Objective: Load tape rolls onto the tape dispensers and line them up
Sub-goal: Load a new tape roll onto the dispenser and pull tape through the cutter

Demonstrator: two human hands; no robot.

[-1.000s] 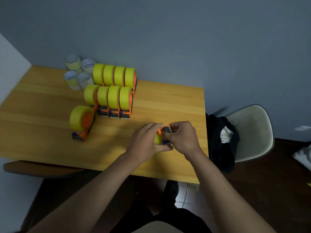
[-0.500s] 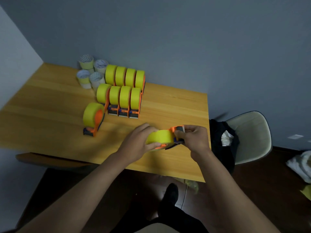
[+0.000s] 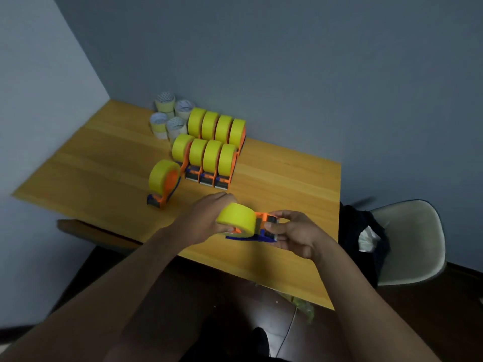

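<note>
My left hand (image 3: 206, 218) grips a yellow tape roll (image 3: 237, 218) that sits on an orange and blue dispenser (image 3: 261, 232), held just above the wooden table (image 3: 104, 163). My right hand (image 3: 295, 235) pinches the dispenser's cutter end. Two rows of loaded dispensers (image 3: 209, 145) stand side by side at the back of the table. One more loaded dispenser (image 3: 163, 182) stands apart, in front of the rows on the left.
Several pale tape rolls (image 3: 168, 116) are stacked in the far corner by the grey wall. A cream chair (image 3: 407, 239) with dark clothing (image 3: 363, 231) on it stands off the table's right edge. The table's near edge runs below my hands.
The dispenser with its roll has turned from hidden between my hands to lying sideways, roll at left, cutter at right. My head has shifted, so the table sits further right in view.
</note>
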